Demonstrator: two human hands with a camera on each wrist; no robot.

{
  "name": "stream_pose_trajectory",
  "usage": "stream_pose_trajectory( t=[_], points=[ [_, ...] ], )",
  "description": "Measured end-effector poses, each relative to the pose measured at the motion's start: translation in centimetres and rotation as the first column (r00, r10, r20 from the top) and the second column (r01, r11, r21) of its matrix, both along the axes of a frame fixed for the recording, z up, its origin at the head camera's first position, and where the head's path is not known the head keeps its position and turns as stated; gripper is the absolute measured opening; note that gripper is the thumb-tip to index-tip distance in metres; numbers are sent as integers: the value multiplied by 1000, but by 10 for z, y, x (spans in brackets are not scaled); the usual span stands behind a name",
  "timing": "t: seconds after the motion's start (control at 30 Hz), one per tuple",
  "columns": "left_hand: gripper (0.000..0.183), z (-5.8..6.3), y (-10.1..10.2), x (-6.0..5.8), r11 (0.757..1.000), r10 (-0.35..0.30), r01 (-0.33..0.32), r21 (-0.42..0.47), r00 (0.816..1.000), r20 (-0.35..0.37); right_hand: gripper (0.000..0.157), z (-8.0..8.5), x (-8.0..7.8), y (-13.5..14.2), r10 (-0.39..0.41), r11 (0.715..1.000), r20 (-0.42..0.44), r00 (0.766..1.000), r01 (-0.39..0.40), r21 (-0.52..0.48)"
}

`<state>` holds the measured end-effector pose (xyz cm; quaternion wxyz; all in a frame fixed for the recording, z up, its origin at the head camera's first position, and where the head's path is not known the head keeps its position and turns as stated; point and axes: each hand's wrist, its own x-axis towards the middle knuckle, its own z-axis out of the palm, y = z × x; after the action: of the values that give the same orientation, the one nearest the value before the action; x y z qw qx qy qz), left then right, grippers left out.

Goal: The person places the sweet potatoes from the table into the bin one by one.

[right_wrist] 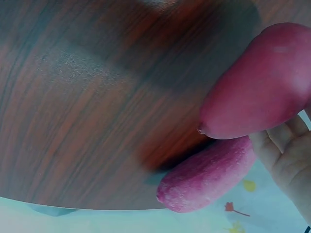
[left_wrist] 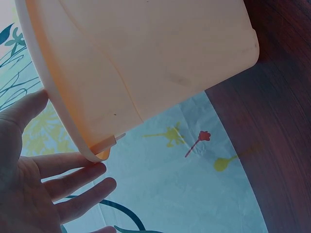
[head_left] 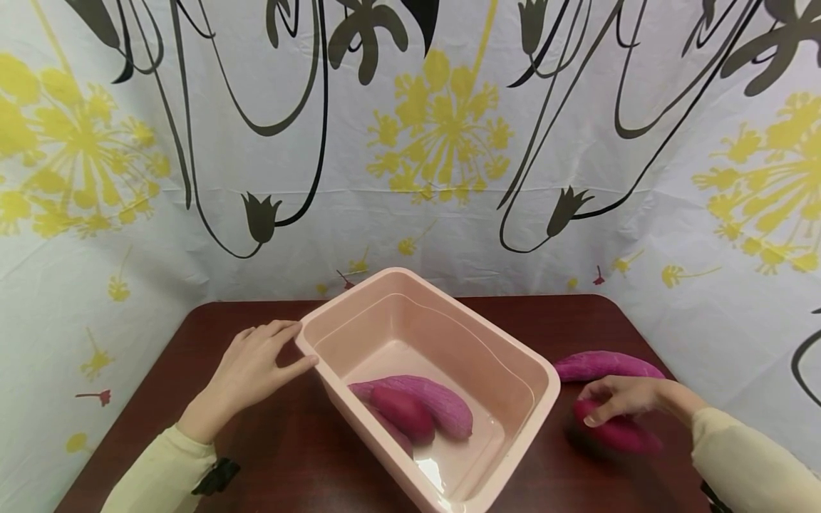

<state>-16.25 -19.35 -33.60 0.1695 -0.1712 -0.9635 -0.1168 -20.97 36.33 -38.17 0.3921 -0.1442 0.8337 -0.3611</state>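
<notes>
My left hand (head_left: 256,363) is spread at the left corner of a pink plastic basin (head_left: 545,385), thumb and fingertips touching its rim. In the left wrist view the thumb meets the rim and the other fingers stretch out past the corner. To the basin's right, my right hand (head_left: 618,402) grips a smooth red sweet potato (right_wrist: 262,82), held above the table. Just behind that hand lies a rough purple sweet potato (head_left: 603,365). Inside the basin sit a purple sweet potato (head_left: 442,406), a red one (head_left: 404,413) against it, and another partly hidden by the near wall.
The dark reddish-brown table (head_left: 269,456) has rounded far corners. A white cloth (head_left: 410,242) printed with yellow and grey flowers hangs behind it and along both sides. The basin takes up the middle of the table.
</notes>
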Motion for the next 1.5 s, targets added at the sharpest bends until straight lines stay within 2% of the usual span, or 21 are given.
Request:
stream_pose_trajectory(
  t=[0.53, 0.8, 1.07, 1.5],
  points=[
    [62, 0, 0, 1, 1000, 5, -5, 0, 1000, 5, 32, 25, -6, -14, 55, 998, -78, 995, -51, 43],
    [62, 0, 0, 1, 1000, 2, -2, 0, 1000, 6, 32, 34, -8, -20, 48, 998, -104, 993, -43, 50],
    [61, 2, 0, 1, 1000, 13, -13, -1, 1000, 27, 30, 51, -16, -23, 140, 989, -180, 974, -128, 76],
    [59, 4, 1, 2, 1000, 7, -7, -1, 1000, 22, 30, 78, -24, -27, 188, 982, -266, 945, -175, 74]
  ],
)
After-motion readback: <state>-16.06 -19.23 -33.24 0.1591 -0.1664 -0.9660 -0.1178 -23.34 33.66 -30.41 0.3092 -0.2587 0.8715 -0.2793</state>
